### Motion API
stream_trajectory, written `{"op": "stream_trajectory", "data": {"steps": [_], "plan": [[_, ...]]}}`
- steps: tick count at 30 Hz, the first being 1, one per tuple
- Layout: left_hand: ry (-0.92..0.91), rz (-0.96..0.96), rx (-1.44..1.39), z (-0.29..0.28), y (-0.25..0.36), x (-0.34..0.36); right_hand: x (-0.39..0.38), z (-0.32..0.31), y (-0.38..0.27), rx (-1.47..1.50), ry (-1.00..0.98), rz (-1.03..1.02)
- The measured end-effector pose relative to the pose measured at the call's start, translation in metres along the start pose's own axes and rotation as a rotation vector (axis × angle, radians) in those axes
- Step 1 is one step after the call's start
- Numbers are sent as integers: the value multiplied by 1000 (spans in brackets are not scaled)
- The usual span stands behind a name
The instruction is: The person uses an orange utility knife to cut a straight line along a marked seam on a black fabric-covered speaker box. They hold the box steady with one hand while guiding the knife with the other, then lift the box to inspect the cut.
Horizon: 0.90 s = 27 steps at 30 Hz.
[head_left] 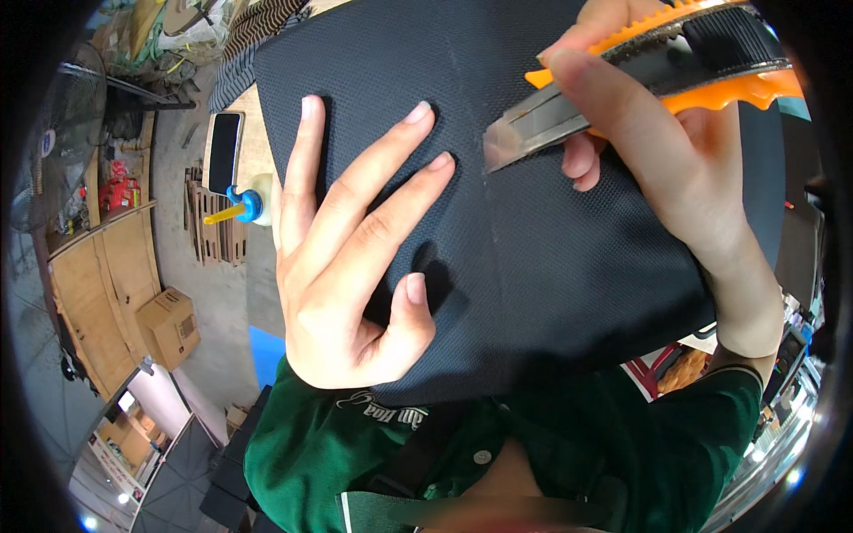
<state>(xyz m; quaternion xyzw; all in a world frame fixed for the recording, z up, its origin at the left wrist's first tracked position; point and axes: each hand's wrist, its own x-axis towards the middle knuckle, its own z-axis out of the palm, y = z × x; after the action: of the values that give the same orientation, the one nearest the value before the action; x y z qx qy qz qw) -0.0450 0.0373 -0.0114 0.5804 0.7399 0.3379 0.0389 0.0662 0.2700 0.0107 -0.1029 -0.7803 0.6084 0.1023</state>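
My left hand (342, 258) lies spread on a black textured sheet (569, 258), its fingers apart and nothing in them. In my right hand (662, 142) is a box cutter (657, 75) with an orange and black handle. Its wide metal blade end (524, 133) points down and left, its tip at or just over a faint pale line that runs down the middle of the sheet. Whether the blade touches the material, I cannot tell. Behind the cutter, part of my right hand's fingers is hidden.
Left of the sheet, a phone (226, 153) and a glue bottle (258, 199) with a blue cap and yellow nozzle sit at the table's edge. Striped cloth (253, 44) lies at the far left. A cardboard box (169, 327) and a fan (71, 133) stand farther off.
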Motion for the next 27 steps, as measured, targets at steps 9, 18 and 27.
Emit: {"op": "stream_trajectory", "data": {"steps": [9,18,27], "plan": [[1,-49,11,1,6,-1,9,2,-6,-51,0,-91],[-22,-49,57,0,8,0,20,2,-20,301,-94,217],[-88,-24,176,-2,13,4,30,8,-4,229,-109,-62]]}}
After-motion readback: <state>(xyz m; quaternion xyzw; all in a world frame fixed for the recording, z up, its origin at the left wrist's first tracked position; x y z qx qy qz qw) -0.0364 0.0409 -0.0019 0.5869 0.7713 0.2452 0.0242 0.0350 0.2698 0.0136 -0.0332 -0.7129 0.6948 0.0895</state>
